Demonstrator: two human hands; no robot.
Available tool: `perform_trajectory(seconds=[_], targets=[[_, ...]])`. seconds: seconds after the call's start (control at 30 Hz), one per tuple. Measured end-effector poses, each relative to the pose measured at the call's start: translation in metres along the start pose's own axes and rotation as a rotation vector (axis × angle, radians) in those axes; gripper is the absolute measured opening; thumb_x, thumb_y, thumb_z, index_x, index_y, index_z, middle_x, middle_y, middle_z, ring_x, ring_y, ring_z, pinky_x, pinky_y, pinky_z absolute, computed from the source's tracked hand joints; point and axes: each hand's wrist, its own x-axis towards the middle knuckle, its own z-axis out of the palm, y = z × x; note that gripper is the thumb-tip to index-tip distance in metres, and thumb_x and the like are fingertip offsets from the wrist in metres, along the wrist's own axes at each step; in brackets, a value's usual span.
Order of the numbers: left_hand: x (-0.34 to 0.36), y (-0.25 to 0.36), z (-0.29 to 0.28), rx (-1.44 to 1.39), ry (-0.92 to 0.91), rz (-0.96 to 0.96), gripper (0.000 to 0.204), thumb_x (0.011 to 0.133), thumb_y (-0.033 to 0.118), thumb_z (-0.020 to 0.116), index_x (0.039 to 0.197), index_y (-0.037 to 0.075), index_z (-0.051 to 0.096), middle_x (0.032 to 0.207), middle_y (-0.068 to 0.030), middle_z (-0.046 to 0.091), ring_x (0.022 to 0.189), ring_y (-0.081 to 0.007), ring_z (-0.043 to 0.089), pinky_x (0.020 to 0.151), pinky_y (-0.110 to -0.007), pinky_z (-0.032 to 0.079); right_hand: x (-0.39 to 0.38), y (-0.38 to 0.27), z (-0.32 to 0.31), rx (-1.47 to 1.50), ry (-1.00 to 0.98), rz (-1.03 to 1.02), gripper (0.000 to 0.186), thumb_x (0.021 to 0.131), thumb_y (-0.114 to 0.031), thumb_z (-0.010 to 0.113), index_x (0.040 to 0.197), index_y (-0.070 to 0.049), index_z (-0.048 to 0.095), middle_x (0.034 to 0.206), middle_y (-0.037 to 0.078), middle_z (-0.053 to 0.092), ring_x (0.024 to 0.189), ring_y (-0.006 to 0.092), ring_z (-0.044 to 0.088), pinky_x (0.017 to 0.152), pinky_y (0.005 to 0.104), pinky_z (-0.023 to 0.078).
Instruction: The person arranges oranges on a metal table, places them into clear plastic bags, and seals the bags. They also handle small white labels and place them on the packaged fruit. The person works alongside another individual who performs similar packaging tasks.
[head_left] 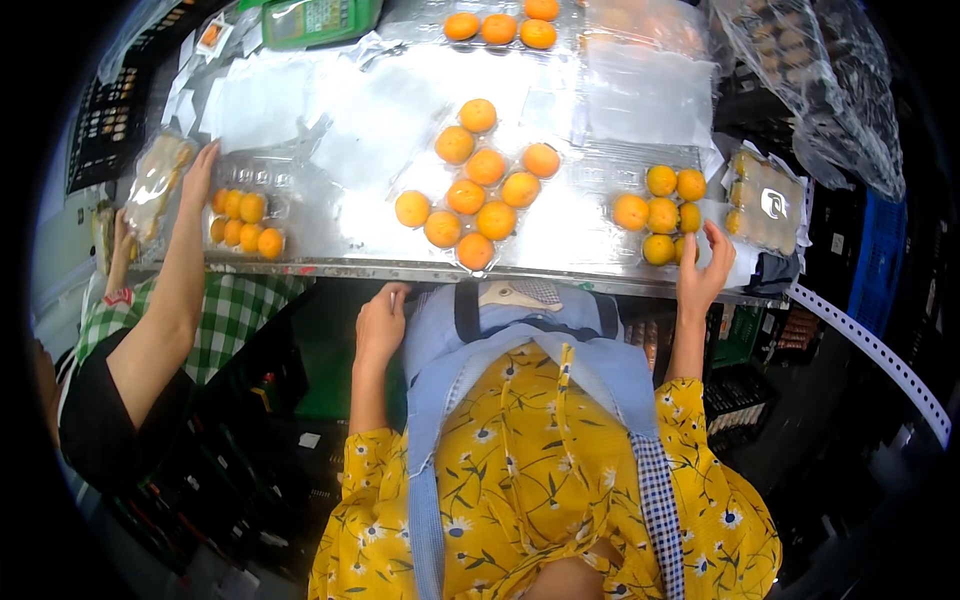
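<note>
My right hand [703, 270] is at the near right corner of a clear plastic punnet with several mandarins [662, 215]. Its fingers are apart, and one fingertip meets the nearest mandarin or the punnet's edge there; which one I cannot tell. My left hand [380, 322] hangs low by the table's front edge with its fingers curled; whatever they may hold is hidden. Between my hands, in the middle of the table, more mandarins [466, 197] sit in clear punnets set at a slant.
At the left a co-worker's hand [201, 178] holds a wrapped pack [160, 185] beside another mandarin punnet [240, 222]. A closed, labelled pack [766, 203] stands at the right. Mandarins [498, 29] and a green container [315, 20] lie at the back of the metal table [335, 240].
</note>
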Motion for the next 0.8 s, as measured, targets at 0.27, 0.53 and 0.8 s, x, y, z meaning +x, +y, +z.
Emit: perform_trajectory(seconds=[0.27,0.53,0.8], targets=[[0.010,-0.054,0.039,0.025,0.101,-0.026,0.027,0.092,0.024,0.054,0.107,0.002,0.060,0.094,-0.0214,0.066,0.090,-0.0391,0.063,0.077,-0.044,0.049,0.038,-0.105,0.073,0.233,-0.396,-0.454,0.038,0.073,-0.009,0.070,0.110,-0.006,0.060,0.110,0.010,0.059,0.102,0.0287,0.053,0.089,0.0405,0.041],[0.010,-0.081,0.069,0.357,0.487,0.018,0.038,0.086,0.030,0.064,0.108,-0.001,0.060,0.084,-0.0166,0.066,0.080,-0.0321,0.064,0.077,-0.039,0.050,0.036,-0.139,0.107,0.056,-0.535,-0.688,0.043,0.066,-0.012,0.075,0.106,-0.010,0.060,0.118,0.007,0.055,0.114,0.0297,0.049,0.092,0.0413,0.038],[0.008,0.042,-0.004,-0.379,0.462,0.272,0.017,0.083,0.008,0.065,0.100,0.004,0.064,0.087,-0.0115,0.067,0.073,-0.0213,0.065,0.067,-0.030,0.051,0.036,-0.140,0.100,0.128,-0.514,-0.564,0.036,0.068,-0.014,0.075,0.101,-0.011,0.063,0.107,0.004,0.059,0.103,0.0261,0.052,0.085,0.0386,0.039]])
